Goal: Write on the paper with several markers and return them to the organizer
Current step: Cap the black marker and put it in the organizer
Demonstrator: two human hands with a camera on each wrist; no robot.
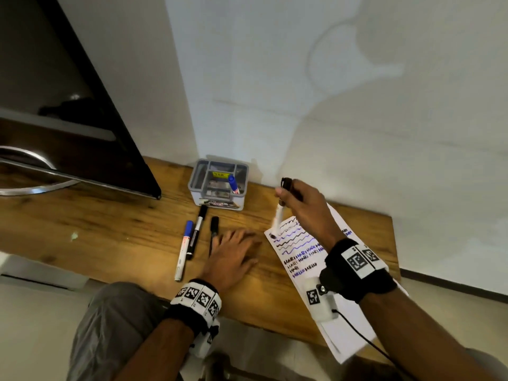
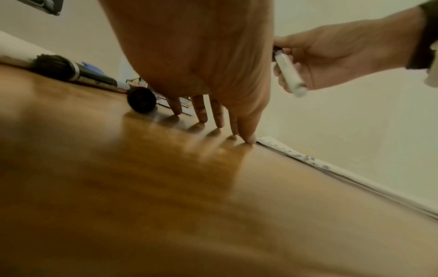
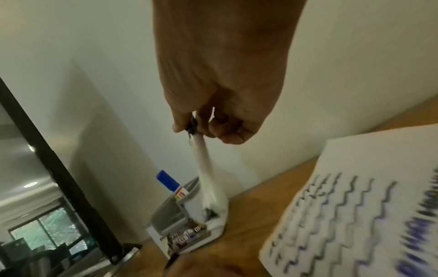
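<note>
My right hand [image 1: 286, 193] grips a marker [image 1: 279, 217] with a white barrel and a dark top end. It hangs tip-down, blurred, above the top left corner of the written-on paper [image 1: 302, 259]. The right wrist view shows the fingers [image 3: 213, 129] curled round this marker [image 3: 206, 168]. My left hand [image 1: 233, 248] lies flat on the wooden table [image 1: 110, 224], fingers [image 2: 201, 112] straight, just left of the paper. A black marker [image 1: 214, 229] lies beside its fingers. Two more markers, black-capped [image 1: 197, 229] and blue-capped [image 1: 183, 251], lie further left. The grey organizer [image 1: 198, 182] holds one blue-capped marker [image 1: 233, 184].
A dark monitor [image 1: 110, 111] on a silver stand [image 1: 35, 185] fills the left side, close to the organizer. A white wall [image 1: 357, 105] runs right behind the table. The paper overhangs the table's front edge [image 1: 275, 329]. My knee [image 1: 110, 320] is below the edge.
</note>
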